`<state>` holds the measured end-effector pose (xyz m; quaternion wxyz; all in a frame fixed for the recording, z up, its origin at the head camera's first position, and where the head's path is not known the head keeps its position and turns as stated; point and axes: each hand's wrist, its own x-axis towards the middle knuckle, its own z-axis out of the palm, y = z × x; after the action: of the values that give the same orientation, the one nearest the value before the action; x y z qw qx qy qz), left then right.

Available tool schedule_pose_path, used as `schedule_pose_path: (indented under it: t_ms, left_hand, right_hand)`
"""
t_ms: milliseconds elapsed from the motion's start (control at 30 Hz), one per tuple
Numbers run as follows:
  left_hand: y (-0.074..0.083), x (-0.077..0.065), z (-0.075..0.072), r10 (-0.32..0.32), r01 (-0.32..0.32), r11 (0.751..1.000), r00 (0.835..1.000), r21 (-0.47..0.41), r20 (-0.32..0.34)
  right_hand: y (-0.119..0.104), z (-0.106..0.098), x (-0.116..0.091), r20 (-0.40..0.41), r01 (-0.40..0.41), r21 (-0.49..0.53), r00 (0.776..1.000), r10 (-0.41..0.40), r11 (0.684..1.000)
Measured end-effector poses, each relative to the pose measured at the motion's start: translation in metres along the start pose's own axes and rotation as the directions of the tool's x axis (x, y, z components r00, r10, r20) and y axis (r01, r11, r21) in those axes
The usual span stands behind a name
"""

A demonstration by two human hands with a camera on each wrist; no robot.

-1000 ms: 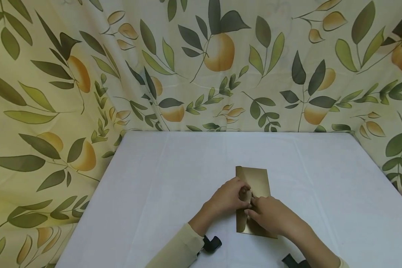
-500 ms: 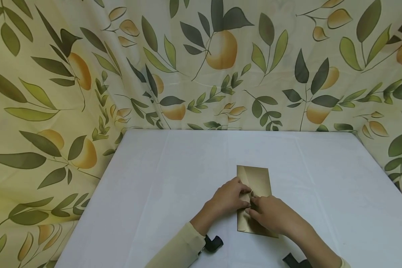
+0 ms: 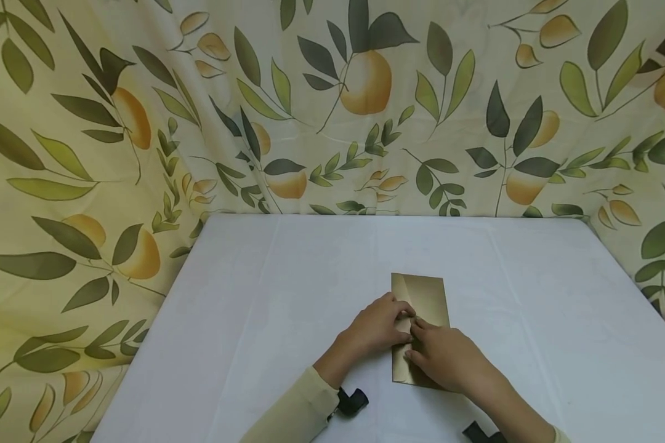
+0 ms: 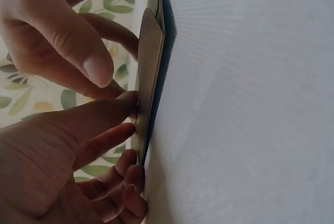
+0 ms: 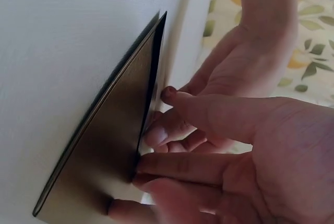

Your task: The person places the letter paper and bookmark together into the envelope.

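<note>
A flat gold-brown envelope (image 3: 423, 298) lies on the white table, its long flap (image 4: 151, 51) folded over along the left side in the head view. My left hand (image 3: 379, 326) comes from the left, with thumb and fingertips pressing on the flap near its middle. From the other side, my right hand (image 3: 449, 357) rests on the envelope, its fingertips right at the flap's edge and close to the left fingertips. In the right wrist view, the straight right fingers (image 5: 182, 166) touch the envelope's surface beside a dark gap under the flap. The hands partly hide the flap's middle.
The white-covered table (image 3: 288, 264) spreads around the envelope. Behind it and along the left hangs a curtain (image 3: 199, 154) printed with leaves and fruit. A black wrist-camera mount (image 3: 353, 403) sits under the left wrist, another (image 3: 482, 432) by the right.
The flap, standing curled up along the left side a second ago, now lies flatter across the envelope. My right fingertips have shifted slightly left and up along its edge; the left hand has barely moved.
</note>
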<state>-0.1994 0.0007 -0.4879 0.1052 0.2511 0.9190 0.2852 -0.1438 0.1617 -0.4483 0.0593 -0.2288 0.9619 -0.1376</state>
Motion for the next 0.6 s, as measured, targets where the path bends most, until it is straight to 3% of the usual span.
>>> schedule_pose_path:
  t_ms: [300, 600]
  left_hand:
    - [0.001, 0.003, 0.002, 0.017, -0.018, 0.999, 1.0, 0.036, 0.022]
    - [-0.01, -0.001, 0.006, -0.028, 0.027, 0.999, 0.999, 0.037, 0.027]
  right_hand:
    - [0.001, 0.002, 0.0, -0.009, -0.022, 0.012, 1.0, 0.022, 1.0]
    - [0.003, 0.011, 0.009, 0.058, -0.018, -0.005, 0.998, 0.018, 1.0]
